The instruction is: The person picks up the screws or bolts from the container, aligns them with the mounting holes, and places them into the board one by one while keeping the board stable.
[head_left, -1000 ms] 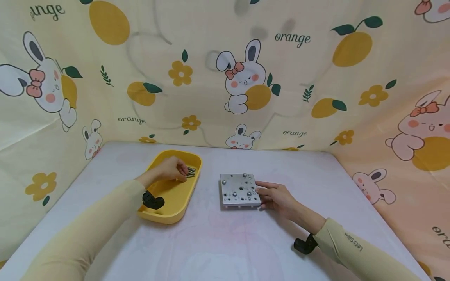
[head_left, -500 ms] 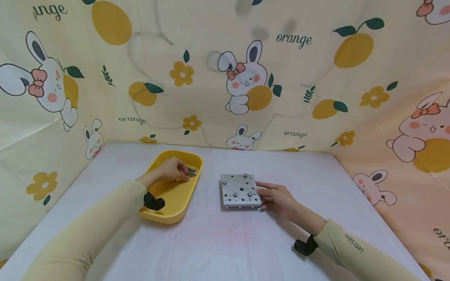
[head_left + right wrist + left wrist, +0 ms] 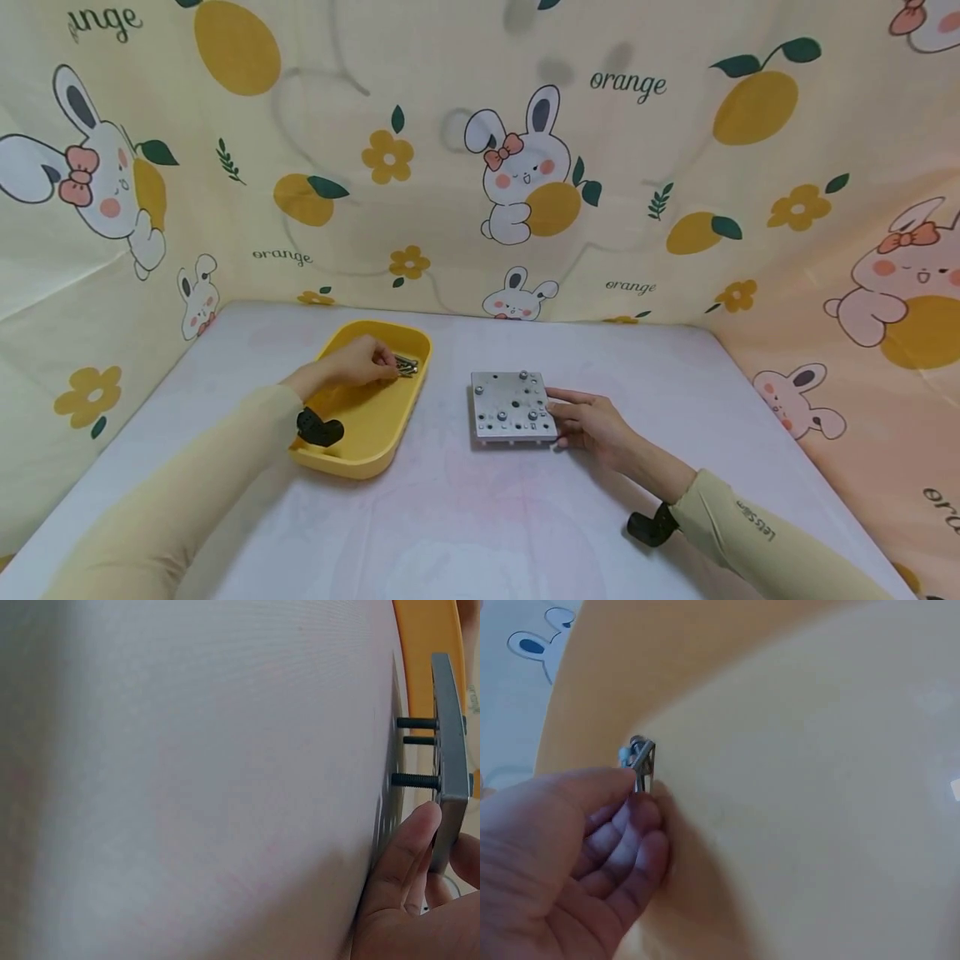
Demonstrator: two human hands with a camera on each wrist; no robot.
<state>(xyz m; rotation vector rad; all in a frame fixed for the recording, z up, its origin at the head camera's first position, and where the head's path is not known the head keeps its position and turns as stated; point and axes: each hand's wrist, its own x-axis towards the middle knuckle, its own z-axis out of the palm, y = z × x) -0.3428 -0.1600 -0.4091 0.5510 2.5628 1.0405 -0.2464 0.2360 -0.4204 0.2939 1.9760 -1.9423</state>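
In the head view my left hand [image 3: 358, 360] is inside the yellow tray [image 3: 372, 462], its thumb and fingertips at a small pile of metal screws [image 3: 407, 366]. Up close in the left wrist view, the thumb and a curled finger pinch at the screws [image 3: 646, 759]; the fingertips partly hide them. My right hand [image 3: 596, 427] grips the right edge of a square silver metal plate [image 3: 510, 400]. Bolt heads and open holes dot its top. In the right wrist view, threaded bolts [image 3: 416, 781] stick out below the plate [image 3: 451, 742], holding it off the table.
The white table [image 3: 480, 517] is enclosed by a cream printed cloth [image 3: 435, 217] at the back and both sides. The tray stands left of the plate, with table surface between them. A black wrist camera [image 3: 321, 427] hangs over the tray's near part.
My left hand has shifted slightly left and its wrist has drawn back a little, the fingertips still at the screws. My right hand and the plate have stayed in place.
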